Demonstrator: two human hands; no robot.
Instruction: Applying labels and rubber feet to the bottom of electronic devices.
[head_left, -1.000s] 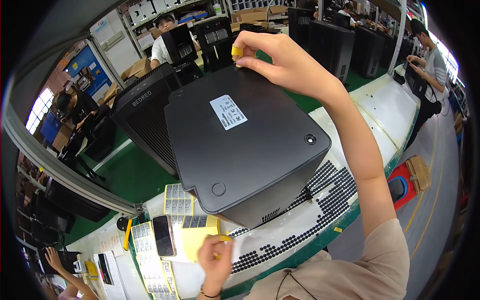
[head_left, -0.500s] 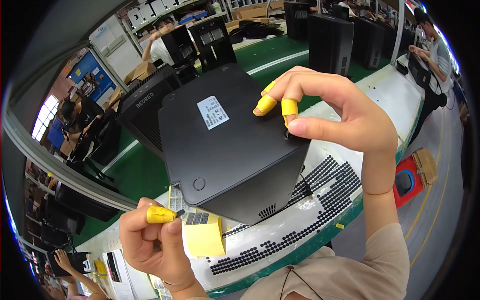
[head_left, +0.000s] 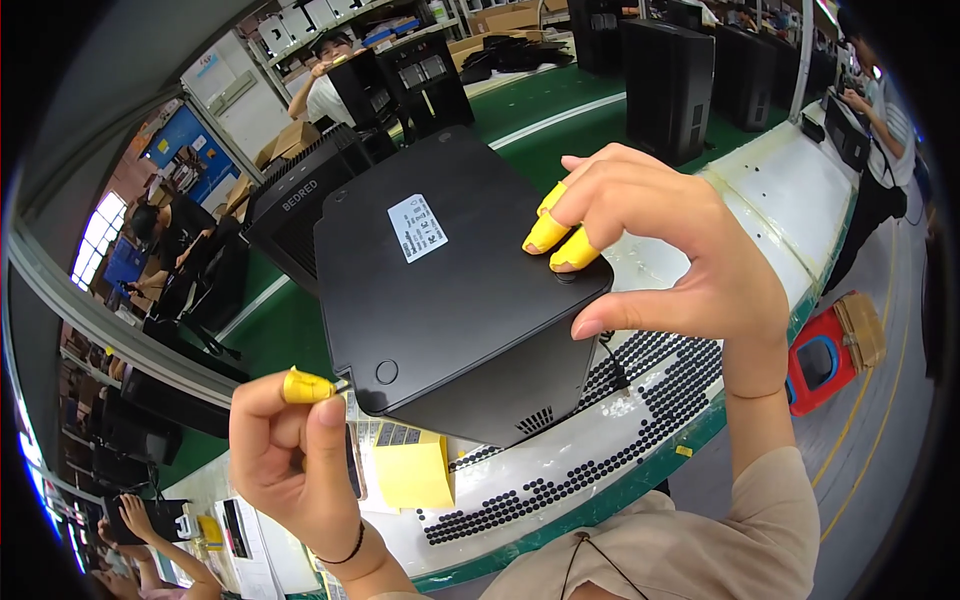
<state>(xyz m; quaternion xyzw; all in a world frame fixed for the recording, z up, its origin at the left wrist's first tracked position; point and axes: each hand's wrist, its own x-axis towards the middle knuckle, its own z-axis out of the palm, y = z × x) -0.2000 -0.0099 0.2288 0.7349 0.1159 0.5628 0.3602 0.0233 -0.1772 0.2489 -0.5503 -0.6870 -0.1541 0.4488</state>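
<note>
A black computer case (head_left: 450, 310) lies before me with its flat panel facing up and a white label (head_left: 417, 228) on it. My left hand (head_left: 300, 450) pinches a small dark grey label (head_left: 343, 385) between thumb and forefinger, right by the notched near-left corner. The yellow-wrapped fingertips of my right hand (head_left: 665, 245) press down at the right corner, over a round black pad (head_left: 567, 279) that is partly hidden. The right thumb stands apart from those fingers at the case's edge. Near the left corner a round outline (head_left: 387, 371) shows on the panel.
Rows of round black pads (head_left: 520, 507) cover part of the white, green-edged table. A yellow sheet with grey labels (head_left: 412, 475) lies by the case. Other black cases (head_left: 668, 90) stand on the green belt. A red stool (head_left: 818, 362) is at right; several co-workers sit around.
My right thumb has parted from the forefinger, and the fingertips now press on the corner where they held the black pad. My left hand has moved up with its label toward the notched corner.
</note>
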